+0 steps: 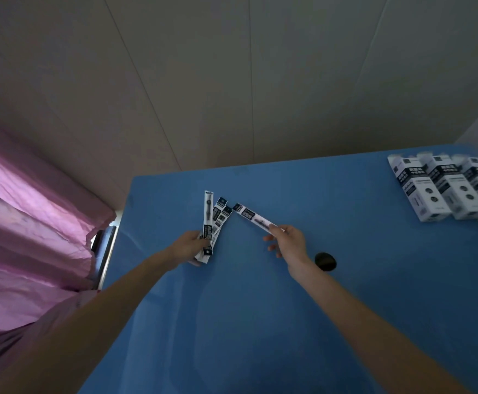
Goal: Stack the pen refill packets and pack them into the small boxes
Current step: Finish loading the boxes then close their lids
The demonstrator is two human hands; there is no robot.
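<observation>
My left hand (188, 247) grips a fanned bunch of long white-and-black pen refill packets (213, 220) by their lower ends, above the blue table (260, 322). My right hand (287, 241) pinches one single refill packet (253, 216) by its near end; its far tip points left toward the bunch, a small gap apart. Three small white-and-black boxes (448, 189) lie side by side at the table's far right corner, well away from both hands.
A dark round cable hole (325, 261) sits in the table just right of my right wrist. A pink curtain (27, 217) hangs at the left past the table edge. A beige panelled wall (232, 81) stands behind the table.
</observation>
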